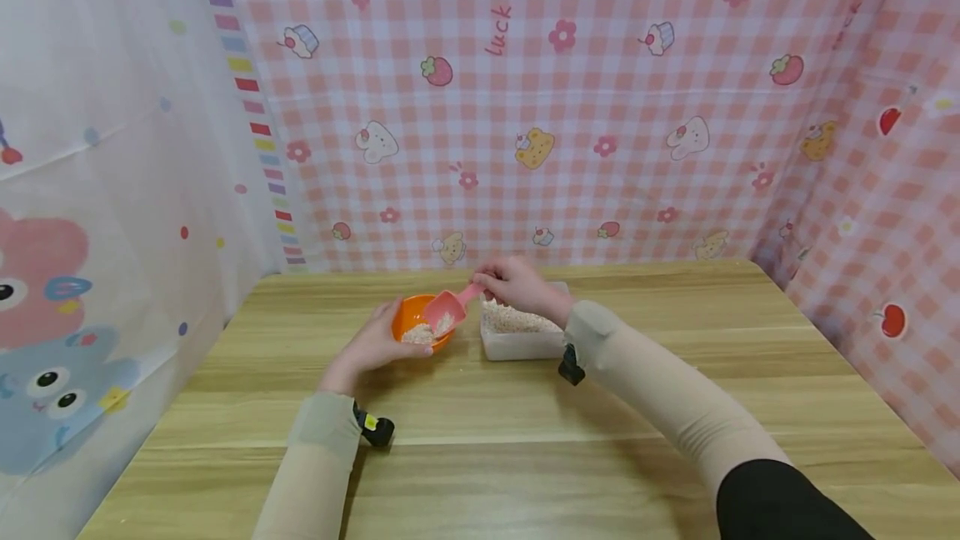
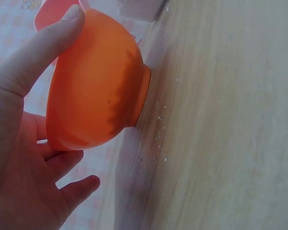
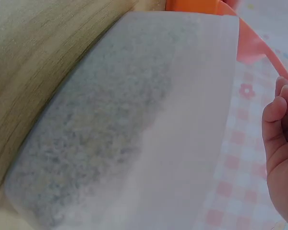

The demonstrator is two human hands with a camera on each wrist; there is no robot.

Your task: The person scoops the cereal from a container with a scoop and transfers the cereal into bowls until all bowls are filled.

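Note:
My left hand (image 1: 373, 342) holds an orange bowl (image 1: 407, 312) by its side, thumb along the near rim and fingers spread round the far side. The bowl's foot (image 2: 143, 96) is close to the tabletop in the left wrist view. Pale oat-like flakes (image 1: 417, 335) lie in the bowl. My right hand (image 1: 519, 283) grips the handle of a pink scoop (image 1: 442, 307), which tilts down over the bowl with some flakes at its lip. Right of the bowl, under my right hand, stands a translucent white tub (image 1: 522, 348) with more flakes inside.
Everything stands near the back of a wooden table (image 1: 480, 457). A pink checked cloth (image 1: 487, 148) hangs behind it, with more cloth at both sides. Small crumbs (image 2: 159, 129) are scattered beside the bowl.

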